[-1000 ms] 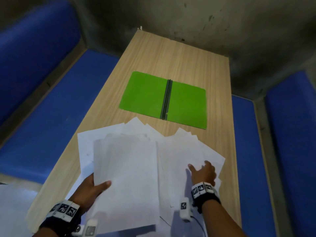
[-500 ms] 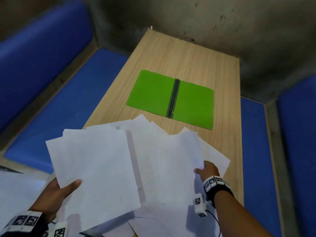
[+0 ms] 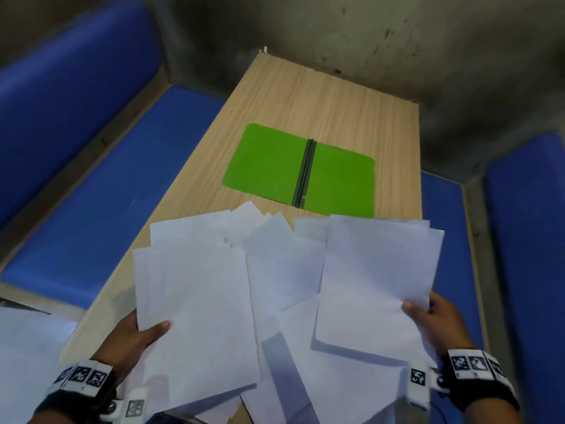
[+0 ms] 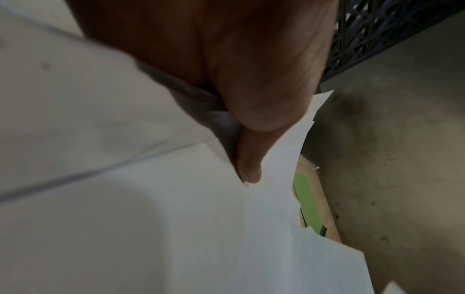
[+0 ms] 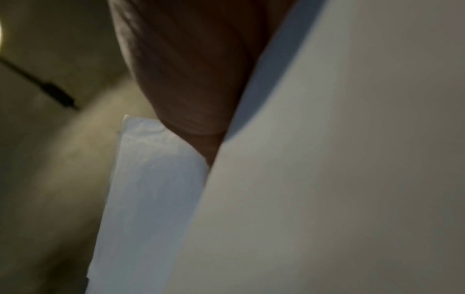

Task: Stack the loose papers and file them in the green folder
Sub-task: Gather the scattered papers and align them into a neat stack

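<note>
The green folder (image 3: 299, 174) lies open and flat in the middle of the wooden table (image 3: 336, 102), its dark spine upright in view; a sliver of the folder (image 4: 305, 201) shows past the paper edge in the left wrist view. White loose papers (image 3: 281, 270) are spread over the near end of the table. My left hand (image 3: 137, 335) pinches a bundle of sheets (image 3: 195, 316) at its left edge, thumb on top. My right hand (image 3: 434, 319) grips a second bundle of sheets (image 3: 376, 283) at its right edge, lifted off the pile. Both wrist views are filled by thumb and paper.
Blue padded benches (image 3: 101, 166) run along both sides of the table, the right one (image 3: 519, 240) close to my right hand. A stained concrete wall (image 3: 336, 29) stands behind the table's far end. Bare wood lies beyond the folder.
My right hand went from resting flat on the right pile to gripping a bundle and lifting it. My left hand swung its bundle out to the left and back toward the middle.
</note>
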